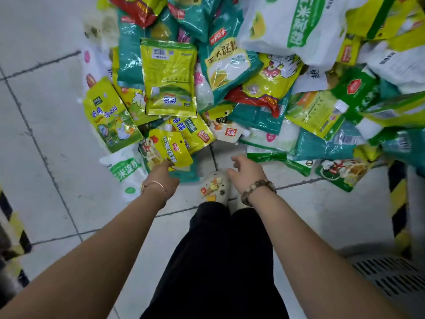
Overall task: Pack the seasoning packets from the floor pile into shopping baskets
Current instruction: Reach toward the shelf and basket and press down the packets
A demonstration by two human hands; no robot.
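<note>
Pile: The seasoning packets (230, 77) lie heaped and overlapping on the tiled floor (46, 134) ahead of you, and the nearest spill toward your shoe (213, 185).
Left hand: Your left hand (162, 178) reaches the near edge of a yellow chicken packet (170, 148), which lies loose on top at the front and is likely the easiest take. Whether the fingers have closed on it cannot be told.
Right hand: Your right hand (247, 171) hovers beside it over bare tile, fingers loosely curled, holding nothing.
Arms: Both are stretched forward and down, nearly straight.
Basket: A grey slotted basket (391, 279) sits at your right, well apart from the heap, probably placed for a quick drop.
</note>
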